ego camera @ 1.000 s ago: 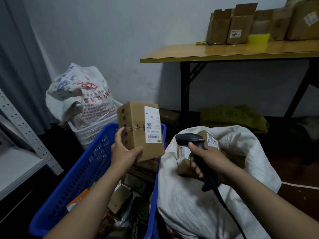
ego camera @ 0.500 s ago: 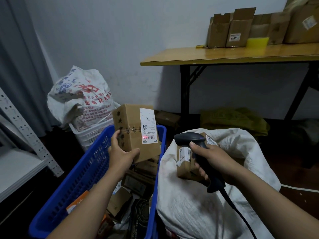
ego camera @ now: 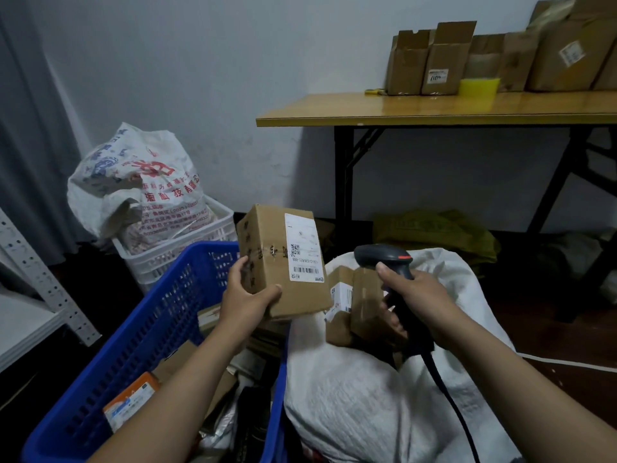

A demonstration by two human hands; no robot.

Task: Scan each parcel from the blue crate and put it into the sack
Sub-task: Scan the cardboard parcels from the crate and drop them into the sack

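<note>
My left hand (ego camera: pixel 247 299) grips a brown cardboard parcel (ego camera: pixel 267 262) by its lower left corner, above the far right corner of the blue crate (ego camera: pixel 150 329). The parcel's white label with barcode faces me. My right hand (ego camera: pixel 417 295) holds a black barcode scanner (ego camera: pixel 384 259) by its handle, head pointing left toward the parcel, cable trailing down. Below the scanner the white sack (ego camera: pixel 367 396) stands open with a brown parcel (ego camera: pixel 354 305) inside. Several more parcels lie in the crate.
A white crate (ego camera: pixel 187 242) holding a printed white bag (ego camera: pixel 140 185) stands behind the blue crate. A wooden table (ego camera: pixel 434 110) with cardboard boxes is at the back right, a green sack (ego camera: pixel 434 228) beneath it. A white metal shelf (ego camera: pixel 30 295) is at left.
The parcel has shifted right, closer to the scanner and the sack. The red scan light seen on the label half a second ago is gone.
</note>
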